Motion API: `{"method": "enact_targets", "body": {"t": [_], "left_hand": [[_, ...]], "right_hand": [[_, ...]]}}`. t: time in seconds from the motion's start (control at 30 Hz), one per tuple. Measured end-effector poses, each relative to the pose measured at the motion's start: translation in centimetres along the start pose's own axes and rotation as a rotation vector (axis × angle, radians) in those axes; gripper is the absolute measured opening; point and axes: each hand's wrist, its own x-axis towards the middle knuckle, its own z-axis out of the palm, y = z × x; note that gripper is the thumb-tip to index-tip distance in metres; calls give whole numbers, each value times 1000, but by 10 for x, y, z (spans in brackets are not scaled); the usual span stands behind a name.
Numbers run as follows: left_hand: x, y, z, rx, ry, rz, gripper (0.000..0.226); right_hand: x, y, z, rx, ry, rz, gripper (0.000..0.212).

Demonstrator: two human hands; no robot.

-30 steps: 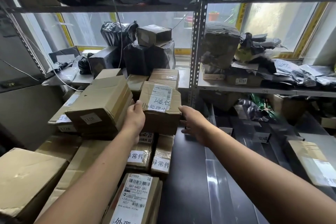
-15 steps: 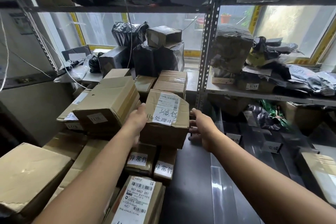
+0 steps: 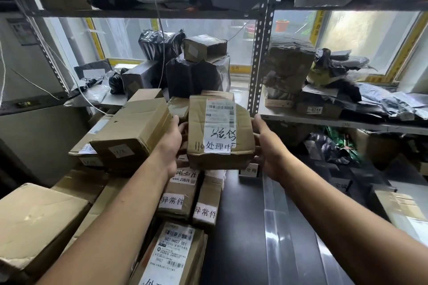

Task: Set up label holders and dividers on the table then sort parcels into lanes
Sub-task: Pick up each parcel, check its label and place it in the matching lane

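Small brown cardboard parcel, creased and dented, with a white barcode label carrying handwritten characters on the face toward the camera. It's probably light with softish walls, so best gripped on the two opposite sides, not the crushed corners. It is held in the air over stacked labelled parcels at the left of the dark desk, left hand and right hand clamping one side each, fingers curled round it.
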Motion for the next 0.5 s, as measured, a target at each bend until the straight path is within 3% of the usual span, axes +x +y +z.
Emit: {"method": "enact_targets", "body": {"t": [0.23, 0.5], "left_hand": [[-30, 29, -6, -121, -97, 169, 56], [-58, 37, -12, -58, -199, 191, 46]], "right_hand": [[-31, -51, -3, 23, -36, -219, 47], [-68, -60, 1, -28, 14, -255, 51]]}}
